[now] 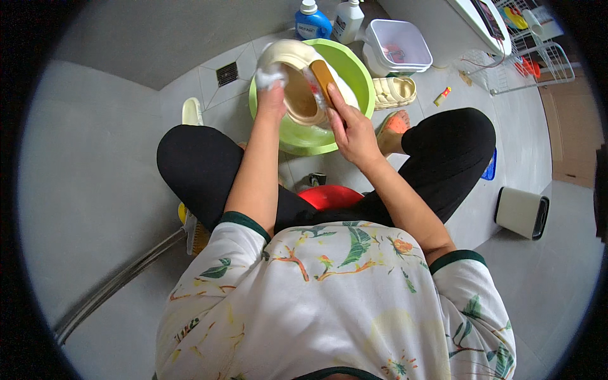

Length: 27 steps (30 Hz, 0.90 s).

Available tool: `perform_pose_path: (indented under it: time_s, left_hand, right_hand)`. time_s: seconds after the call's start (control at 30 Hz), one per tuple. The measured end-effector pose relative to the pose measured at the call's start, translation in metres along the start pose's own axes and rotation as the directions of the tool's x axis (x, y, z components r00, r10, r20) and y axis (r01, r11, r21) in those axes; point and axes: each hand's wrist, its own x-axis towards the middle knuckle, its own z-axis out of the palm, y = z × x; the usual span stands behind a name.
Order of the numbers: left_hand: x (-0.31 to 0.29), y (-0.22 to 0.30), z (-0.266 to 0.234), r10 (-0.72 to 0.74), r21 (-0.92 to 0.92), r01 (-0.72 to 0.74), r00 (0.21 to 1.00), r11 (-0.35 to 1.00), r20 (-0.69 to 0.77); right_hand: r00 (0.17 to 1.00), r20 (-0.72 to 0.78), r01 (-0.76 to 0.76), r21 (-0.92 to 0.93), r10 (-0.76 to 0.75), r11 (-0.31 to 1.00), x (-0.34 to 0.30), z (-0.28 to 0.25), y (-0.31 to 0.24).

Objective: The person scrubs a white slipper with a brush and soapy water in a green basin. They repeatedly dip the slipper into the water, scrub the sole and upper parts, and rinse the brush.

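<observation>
Head view: the left hand [273,101], fingertips hidden by suds [271,77], clamps a cream shoe [288,53] above a lime-green basin [304,143]; right fingers [337,97] grip a wooden brush [323,81] at its opening. Grey floor tiles [223,116] lie beneath.

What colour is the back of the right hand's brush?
The brush has a golden-brown back, shown in the head view.

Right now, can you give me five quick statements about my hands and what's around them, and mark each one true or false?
1. Your right hand holds a brown-handled brush. True.
2. Your left hand rests on your knee. False: it holds the pale shoe.
3. The shoe is over the green basin. True.
4. The floor drain lies right of the basin. False: it lies left.
5. The blue bottle stands beside the white pump bottle. True.
</observation>
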Motion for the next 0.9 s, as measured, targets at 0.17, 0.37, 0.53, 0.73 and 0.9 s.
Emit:
perform_pose_path:
  time_s: [0.17, 0.37, 0.53, 0.73, 0.9]
  left_hand:
    - [-0.032, -0.001, 0.038, -0.048, 0.302, 0.031, 0.998, 0.953, 0.048]
    - [-0.031, 0.016, 0.031, 0.018, 0.525, -0.084, 0.991, 0.847, 0.13]
    - [-0.026, 0.015, 0.024, -0.141, 0.258, 0.133, 0.99, 0.957, 0.012]
    - [-0.023, 0.012, 0.015, 0.046, 0.486, -0.054, 0.999, 0.872, 0.027]
    - [-0.02, 0.02, 0.014, -0.03, 0.333, 0.04, 0.999, 0.942, -0.036]
  right_hand:
    - [0.995, -0.101, 0.015, -0.094, -0.024, 0.995, 0.057, -0.003, 0.001]
    - [0.993, -0.005, 0.115, -0.054, -0.116, 0.992, 0.05, -0.015, 0.011]
    - [0.996, -0.034, 0.083, -0.069, -0.086, 0.994, 0.014, -0.003, 0.018]
    - [1.0, 0.029, 0.008, -0.107, -0.005, 0.994, 0.054, 0.002, 0.015]
    - [0.995, 0.043, 0.093, -0.126, -0.088, 0.988, 0.011, -0.01, 0.026]
